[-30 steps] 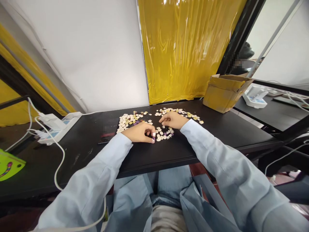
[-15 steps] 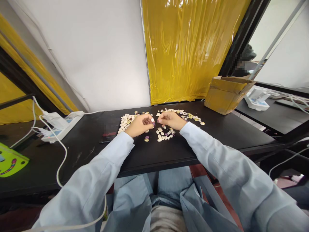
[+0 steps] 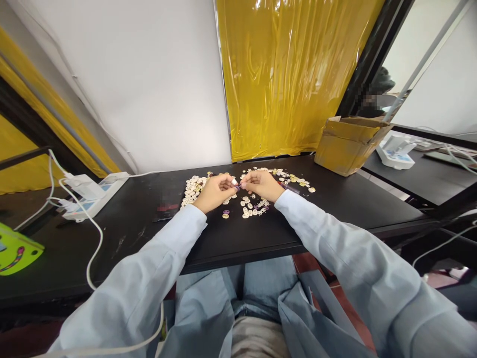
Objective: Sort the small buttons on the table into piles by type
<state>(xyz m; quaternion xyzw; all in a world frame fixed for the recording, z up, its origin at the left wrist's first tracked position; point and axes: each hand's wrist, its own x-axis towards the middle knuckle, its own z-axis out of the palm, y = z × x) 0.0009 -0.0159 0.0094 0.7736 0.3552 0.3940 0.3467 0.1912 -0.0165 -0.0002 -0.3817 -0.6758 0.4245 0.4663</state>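
Observation:
Between my two hands is a small purple piece; its exact kind is too small to make out. My left hand pinches it with thumb and forefinger. From the other side my right hand is closed in a pinch, its fingertips almost meeting the left ones; what it grips, if anything, is hidden. Many cream button-like discs lie in a heap beside my left hand. More cream discs and small pale ring-shaped bits lie below my right hand. A purple and cream pair lies apart, nearer me.
A cardboard box stands at the back right of the black table. On the left are a white power strip with cables and a bright green item. Yellowish discs lie scattered behind my right hand. Another person is beyond.
My hands have come closer together, the right moving slightly left, so the fingertips now nearly touch around the purple piece.

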